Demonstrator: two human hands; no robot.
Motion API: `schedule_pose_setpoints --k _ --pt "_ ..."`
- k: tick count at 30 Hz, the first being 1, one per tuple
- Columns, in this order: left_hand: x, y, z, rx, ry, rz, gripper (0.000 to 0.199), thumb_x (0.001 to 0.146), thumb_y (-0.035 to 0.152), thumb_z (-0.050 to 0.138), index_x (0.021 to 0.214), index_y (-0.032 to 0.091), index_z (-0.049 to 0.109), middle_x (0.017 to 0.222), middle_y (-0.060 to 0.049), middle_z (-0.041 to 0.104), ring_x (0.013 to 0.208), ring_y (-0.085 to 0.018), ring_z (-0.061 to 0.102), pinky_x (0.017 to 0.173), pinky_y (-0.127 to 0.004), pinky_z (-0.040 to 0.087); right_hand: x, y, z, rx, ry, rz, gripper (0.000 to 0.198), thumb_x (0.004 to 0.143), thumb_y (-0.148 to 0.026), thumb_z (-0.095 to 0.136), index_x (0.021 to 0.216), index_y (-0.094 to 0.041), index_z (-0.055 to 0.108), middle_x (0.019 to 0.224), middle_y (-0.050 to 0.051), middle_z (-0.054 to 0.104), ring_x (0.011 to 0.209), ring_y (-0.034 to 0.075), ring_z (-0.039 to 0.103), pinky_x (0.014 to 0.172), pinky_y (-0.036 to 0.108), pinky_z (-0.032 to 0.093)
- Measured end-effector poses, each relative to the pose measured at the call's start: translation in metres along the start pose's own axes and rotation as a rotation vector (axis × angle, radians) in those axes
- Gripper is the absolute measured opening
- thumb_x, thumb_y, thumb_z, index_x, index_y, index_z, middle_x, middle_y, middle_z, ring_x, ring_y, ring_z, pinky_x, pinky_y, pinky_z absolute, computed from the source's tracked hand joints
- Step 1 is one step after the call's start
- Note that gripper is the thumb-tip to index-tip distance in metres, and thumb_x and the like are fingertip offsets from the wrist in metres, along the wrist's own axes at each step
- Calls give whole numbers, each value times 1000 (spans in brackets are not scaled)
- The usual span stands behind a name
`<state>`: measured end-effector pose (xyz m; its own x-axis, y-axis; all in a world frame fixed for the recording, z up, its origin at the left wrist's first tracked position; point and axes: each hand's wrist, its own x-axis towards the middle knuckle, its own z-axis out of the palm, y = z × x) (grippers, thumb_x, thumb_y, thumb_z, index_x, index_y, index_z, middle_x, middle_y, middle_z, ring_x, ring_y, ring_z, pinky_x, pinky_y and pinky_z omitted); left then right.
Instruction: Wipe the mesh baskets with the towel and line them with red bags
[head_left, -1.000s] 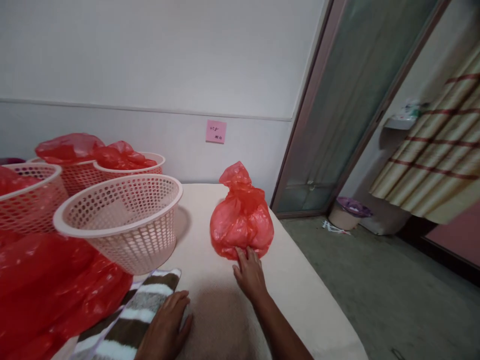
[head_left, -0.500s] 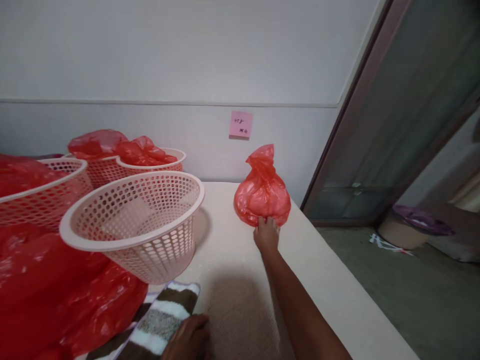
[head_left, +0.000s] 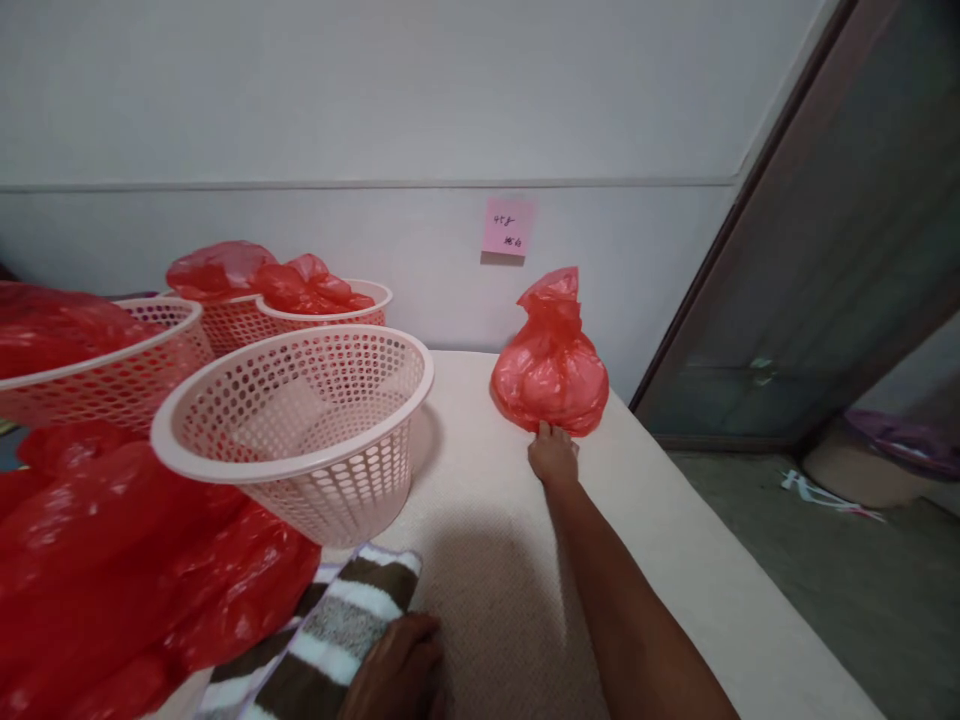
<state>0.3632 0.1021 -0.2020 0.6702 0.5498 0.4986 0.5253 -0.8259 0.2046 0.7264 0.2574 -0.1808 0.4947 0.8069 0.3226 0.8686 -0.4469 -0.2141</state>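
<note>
A tied red plastic bag [head_left: 551, 366] stands on the cream table [head_left: 480, 480] near the back wall. My right hand [head_left: 553, 455] is stretched out, its fingertips touching the bag's lower front edge; it grips nothing. At the bottom edge my left hand [head_left: 397, 675] rests on a brown-and-white striped towel [head_left: 330, 630], fingers curled, partly cut off by the frame. An empty pink perforated basket [head_left: 300, 425] sits left of the bag.
More pink baskets [head_left: 296, 310] with red bags in them stand behind and to the left. A heap of red plastic [head_left: 112, 570] fills the lower left. A pink note [head_left: 507, 227] sticks to the wall. The table's right edge drops to the floor by a door.
My right hand has pushed the tied red bag away across the table toward the wall, arm extending. My left hand has slid lower on the towel. The view has turned left.
</note>
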Motion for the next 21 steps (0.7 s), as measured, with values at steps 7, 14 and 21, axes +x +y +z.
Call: schedule_pose_setpoints --k 7,14,21 --pt "6 21 -26 -144 -49 -133 33 73 8 56 103 18 64 110 -13 70 103 -24 68 89 -40 60 -77 -24 -27 31 -97 -155 38 94 -26 46 129 -17 56 126 15 59 116 29 52 99 42 35" --pt "1 23 -33 -336 187 -297 25 80 12 50 98 21 65 102 -8 71 100 -22 67 93 -42 56 -199 -60 -66 40 -142 -263 39 94 -23 46 131 -14 57 137 18 55 129 29 48 107 43 33" --pt "-64 9 -73 -404 474 -751 35 74 32 63 106 18 65 121 -14 63 122 -33 53 111 -60 34 -286 -68 -90 181 -139 -254 40 91 -20 46 127 -13 62 135 18 56 130 32 47 110 47 33"
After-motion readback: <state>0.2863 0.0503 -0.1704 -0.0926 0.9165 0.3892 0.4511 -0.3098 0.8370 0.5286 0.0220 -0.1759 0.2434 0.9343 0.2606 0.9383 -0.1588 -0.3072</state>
